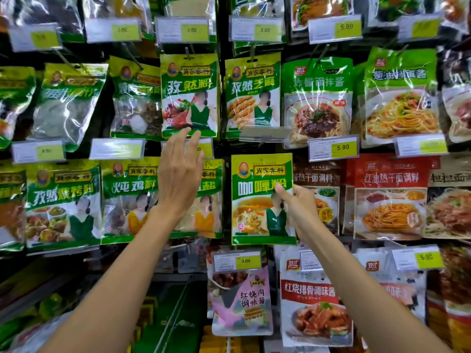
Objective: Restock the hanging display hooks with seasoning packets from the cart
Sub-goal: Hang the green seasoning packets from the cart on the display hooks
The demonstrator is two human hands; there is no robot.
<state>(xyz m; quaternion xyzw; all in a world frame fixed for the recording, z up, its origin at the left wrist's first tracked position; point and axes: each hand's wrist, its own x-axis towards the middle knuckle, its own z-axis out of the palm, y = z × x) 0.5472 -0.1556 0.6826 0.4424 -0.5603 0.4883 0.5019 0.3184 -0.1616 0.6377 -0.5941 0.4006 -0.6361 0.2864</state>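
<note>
My right hand pinches the right edge of a green and yellow curry powder packet and holds it upright in front of the middle row of the display. The price tag holder just above that packet is tilted up flat. My left hand is raised with straight fingers, its fingertips touching the bottom edge of a hanging cumin powder packet in the row above. A cumin sesame packet hangs right of it. The hook behind the curry packet is hidden.
Rows of hanging packets fill the wall: green seasoning packets at left, noodle sauce packets at right, pink and white sauce packets below. Yellow price tags stick out from the hook ends. Green and yellow goods lie low at centre.
</note>
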